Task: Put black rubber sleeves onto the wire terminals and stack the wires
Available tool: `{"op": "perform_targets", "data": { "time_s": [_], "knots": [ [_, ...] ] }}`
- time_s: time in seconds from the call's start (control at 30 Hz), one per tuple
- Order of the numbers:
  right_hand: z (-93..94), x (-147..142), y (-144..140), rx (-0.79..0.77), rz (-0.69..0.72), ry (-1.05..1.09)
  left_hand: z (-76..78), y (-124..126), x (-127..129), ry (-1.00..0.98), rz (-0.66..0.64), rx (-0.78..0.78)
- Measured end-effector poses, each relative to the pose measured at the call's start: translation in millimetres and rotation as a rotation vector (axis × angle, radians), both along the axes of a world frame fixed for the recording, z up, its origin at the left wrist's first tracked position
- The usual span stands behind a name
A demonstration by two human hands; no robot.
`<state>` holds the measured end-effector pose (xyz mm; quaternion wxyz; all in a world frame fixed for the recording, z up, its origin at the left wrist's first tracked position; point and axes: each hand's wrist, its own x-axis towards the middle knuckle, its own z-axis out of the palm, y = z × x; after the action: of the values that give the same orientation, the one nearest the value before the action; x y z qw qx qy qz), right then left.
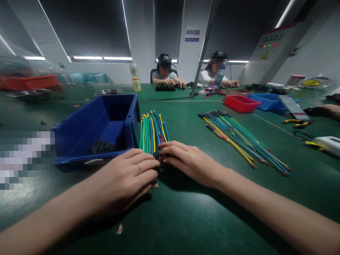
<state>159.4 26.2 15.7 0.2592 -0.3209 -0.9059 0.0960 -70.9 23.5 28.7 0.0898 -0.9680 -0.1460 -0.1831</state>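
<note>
A row of green, yellow and blue cables (147, 131) lies side by side on the green table, against the right side of a dark blue bin (92, 150). My left hand (130, 177), with a ring on one finger, is closed at the near ends of the cables. Its fingers are pressed together, and what lies under them is hidden. My right hand (191, 161) reaches in from the right, its bent fingers closed around a cable end with a reddish tip. The two hands' fingertips almost meet. Further right, a second bundle of cables (236, 136) with metal ends is fanned out on the table.
A red tray (242, 103) and a blue tray (268, 102) stand behind the second bundle. Yellow-handled pliers (299, 123) lie to the right. A bottle (135, 78) stands at the back, where two people work across the table. Another person's hand shows at the right edge.
</note>
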Motion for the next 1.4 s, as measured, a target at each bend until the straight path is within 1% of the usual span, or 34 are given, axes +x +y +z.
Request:
{"op": "perform_targets", "data": {
  "time_s": [0.17, 0.27, 0.4, 0.57, 0.67, 0.83, 0.97, 1.1, 1.23, 1.4],
  "knots": [
    [-3.4, 0.1, -0.3, -0.058, 0.081, 0.046, 6.0, -4.7, 0.5, -0.059, 0.009, 0.032],
    [-4.2, 1.0, -0.9, -0.059, 0.126, 0.055, 4.9, -4.9, 1.2, -0.029, 0.032, 0.02],
    [-4.6, 2.6, -0.7, -0.027, 0.12, 0.028, 0.0, -2.6, 1.6, 0.044, 0.061, 0.02],
    [-7.5, 4.0, 2.4, 0.032, 0.115, 0.122, 1.4, -4.2, 1.5, -0.026, 0.058, 0.105],
    [-8.7, 4.4, 3.0, 0.043, 0.124, 0.145, 2.9, -4.6, 1.3, -0.034, 0.055, 0.135],
    [-5.7, 4.6, 1.4, 0.013, 0.125, 0.133, 3.2, -2.8, -1.1, -0.014, 0.053, 0.112],
    [-1.9, 4.1, 0.6, -0.056, 0.137, 0.108, 1.4, -1.3, -1.8, 0.047, 0.054, 0.076],
    [-0.3, 4.1, 0.9, -0.091, 0.128, 0.068, -2.7, -0.9, 1.2, 0.057, 0.068, 0.093],
    [-0.2, 5.2, 0.4, -0.064, 0.125, 0.086, -4.7, -3.5, 2.4, 0.054, 0.09, 0.122],
    [1.2, 4.9, -2.6, 0.05, 0.124, 0.174, -2.5, -6.2, -1.5, 0.033, 0.094, 0.181]
  ]
}}
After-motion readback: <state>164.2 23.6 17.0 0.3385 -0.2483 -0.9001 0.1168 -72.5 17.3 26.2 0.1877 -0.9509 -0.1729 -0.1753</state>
